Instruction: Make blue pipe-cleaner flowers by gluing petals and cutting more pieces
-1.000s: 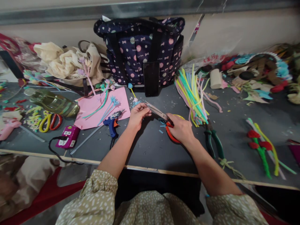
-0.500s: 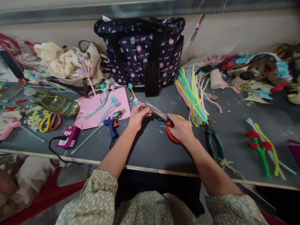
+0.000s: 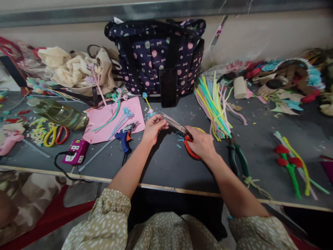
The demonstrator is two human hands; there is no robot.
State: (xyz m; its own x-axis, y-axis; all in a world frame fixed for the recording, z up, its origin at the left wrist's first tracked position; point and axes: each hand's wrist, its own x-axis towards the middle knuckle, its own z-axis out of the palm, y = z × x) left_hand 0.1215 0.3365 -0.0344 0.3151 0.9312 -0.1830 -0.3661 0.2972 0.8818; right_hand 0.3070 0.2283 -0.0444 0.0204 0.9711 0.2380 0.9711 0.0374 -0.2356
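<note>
My right hand (image 3: 201,141) grips scissors (image 3: 181,128) with red and yellow handles, their blades pointing up and left toward my other hand. The fingers of my left hand (image 3: 155,127) are pinched together right at the blade tips; whatever is between them is too small to make out. Short blue cut pieces (image 3: 179,140) lie on the table under the scissors. Just left of my left hand rests a blue hot glue gun (image 3: 125,139), beside a pink sheet (image 3: 101,131) with blue and green pipe-cleaner stems on it.
A dotted dark bag (image 3: 145,62) stands at the back, a phone (image 3: 168,88) leaning on it. Pipe cleaners (image 3: 214,104) and green-handled pliers (image 3: 241,159) lie right; red-topped stems (image 3: 292,170) lie beyond. Left are a bottle (image 3: 59,113), a purple power socket (image 3: 76,152) and other scissors (image 3: 61,135).
</note>
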